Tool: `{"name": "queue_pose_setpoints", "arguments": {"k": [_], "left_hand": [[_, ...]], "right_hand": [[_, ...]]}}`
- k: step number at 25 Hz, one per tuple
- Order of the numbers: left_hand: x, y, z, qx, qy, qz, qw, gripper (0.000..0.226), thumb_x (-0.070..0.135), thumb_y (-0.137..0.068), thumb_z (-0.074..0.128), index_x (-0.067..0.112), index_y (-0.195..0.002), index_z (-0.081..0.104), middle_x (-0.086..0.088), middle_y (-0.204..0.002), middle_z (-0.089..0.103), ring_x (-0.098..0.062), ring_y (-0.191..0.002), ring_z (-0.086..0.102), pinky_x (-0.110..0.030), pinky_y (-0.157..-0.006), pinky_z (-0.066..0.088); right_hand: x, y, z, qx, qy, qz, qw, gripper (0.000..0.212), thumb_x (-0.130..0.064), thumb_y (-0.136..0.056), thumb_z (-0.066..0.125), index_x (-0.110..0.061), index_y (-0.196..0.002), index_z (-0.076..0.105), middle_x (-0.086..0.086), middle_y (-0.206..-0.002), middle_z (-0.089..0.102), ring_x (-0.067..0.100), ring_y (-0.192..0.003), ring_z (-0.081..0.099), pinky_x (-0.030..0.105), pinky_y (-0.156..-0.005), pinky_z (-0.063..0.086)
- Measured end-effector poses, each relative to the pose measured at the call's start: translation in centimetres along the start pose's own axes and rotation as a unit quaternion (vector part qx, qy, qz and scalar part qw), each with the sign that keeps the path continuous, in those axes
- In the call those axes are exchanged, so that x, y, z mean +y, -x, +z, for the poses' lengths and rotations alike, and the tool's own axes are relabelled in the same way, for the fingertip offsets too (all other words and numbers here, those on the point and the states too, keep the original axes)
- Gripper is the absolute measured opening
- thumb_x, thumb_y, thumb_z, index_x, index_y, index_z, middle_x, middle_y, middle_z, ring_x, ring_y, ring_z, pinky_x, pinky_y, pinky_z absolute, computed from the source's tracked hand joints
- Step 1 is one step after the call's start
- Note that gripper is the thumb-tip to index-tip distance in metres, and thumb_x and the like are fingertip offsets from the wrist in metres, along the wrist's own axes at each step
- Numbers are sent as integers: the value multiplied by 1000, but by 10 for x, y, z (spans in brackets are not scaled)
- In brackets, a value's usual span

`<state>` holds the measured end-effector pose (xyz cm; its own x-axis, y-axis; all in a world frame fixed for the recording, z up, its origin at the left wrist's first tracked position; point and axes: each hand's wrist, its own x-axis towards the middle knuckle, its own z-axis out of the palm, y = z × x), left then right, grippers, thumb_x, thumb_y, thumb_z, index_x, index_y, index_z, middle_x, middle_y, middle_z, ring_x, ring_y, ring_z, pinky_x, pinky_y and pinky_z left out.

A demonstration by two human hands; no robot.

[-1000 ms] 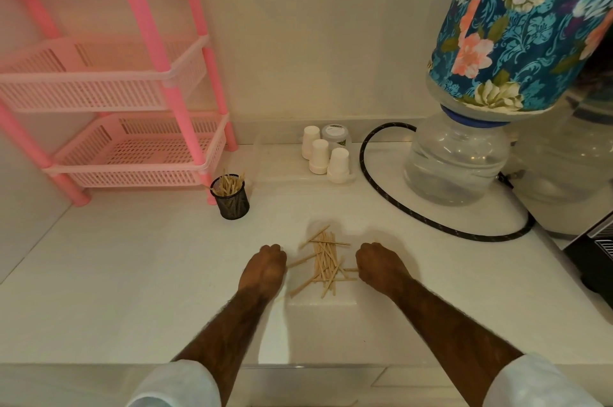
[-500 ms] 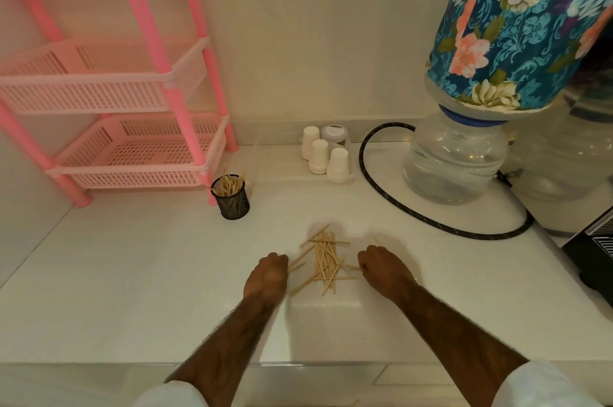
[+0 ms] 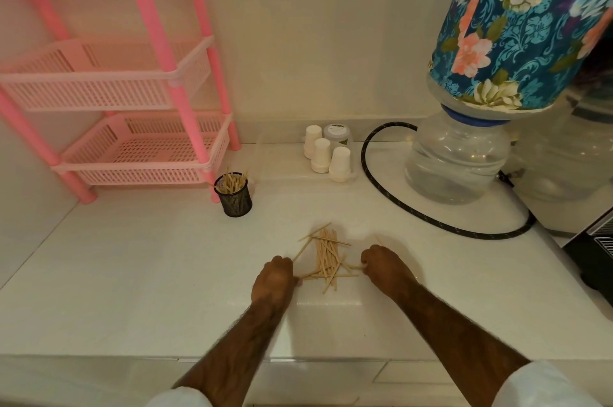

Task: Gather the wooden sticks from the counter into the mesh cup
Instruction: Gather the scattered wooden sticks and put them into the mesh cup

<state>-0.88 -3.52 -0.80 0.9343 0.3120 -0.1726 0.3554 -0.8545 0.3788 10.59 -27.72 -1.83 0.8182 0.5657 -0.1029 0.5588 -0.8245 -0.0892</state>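
resting on the white counter (image 3: 132, 274), the left hand (image 3: 273, 282) and the right hand (image 3: 384, 269) sit on each side of a loose pile of wooden sticks (image 3: 326, 257), with the pile right between them. both hands are curled with the fingers tucked under, the left one touching a stick end at the pile's left edge and the right one touching stick ends at its right edge, but i cannot tell if either hand is really pinching a stick. up and to the left of the left hand, well apart from it, stands the black mesh cup (image 3: 234, 196) with some sticks already standing inside, just beside the foot of the pink rack (image 3: 172, 74).
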Motion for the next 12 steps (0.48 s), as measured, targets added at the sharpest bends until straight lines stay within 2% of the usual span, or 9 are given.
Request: {"name": "queue_pose_setpoints", "arguments": {"k": [3,6,8,12], "left_hand": [[0,1,-1,16,53,-16,998,24,33,-88,65,15,-97,53,-3,-100,54,-19,-92,50,-31,-74,39],[1,1,-2,16,67,-42,997,14,27,-88,62,14,-89,55,-3,-99,56,-21,-93,52,-32,-76,41],[2,0,-2,30,92,-72,993,8,22,-89,56,14,-88,56,-3,-98,59,-24,-93,56,-35,-78,45],[4,-2,-4,23,6,-41,999,12,18,-92,51,11,-100,58,-6,-106,60,-24,-99,58,-31,-74,43]], "right_hand": [[-2,-1,1,-4,8,9,1000,21,-17,-98,49,-12,-108,67,5,-111,62,17,-99,61,21,-78,41],[-6,1,1,-3,16,32,999,19,-12,-97,48,-12,-108,64,5,-113,60,19,-102,61,25,-82,46],[-9,3,-2,2,25,49,998,16,-13,-96,51,-14,-105,63,3,-111,60,19,-99,61,26,-79,48],[-15,3,-6,7,13,70,997,14,-12,-92,52,-15,-99,63,2,-107,60,18,-94,62,26,-71,47]]}}
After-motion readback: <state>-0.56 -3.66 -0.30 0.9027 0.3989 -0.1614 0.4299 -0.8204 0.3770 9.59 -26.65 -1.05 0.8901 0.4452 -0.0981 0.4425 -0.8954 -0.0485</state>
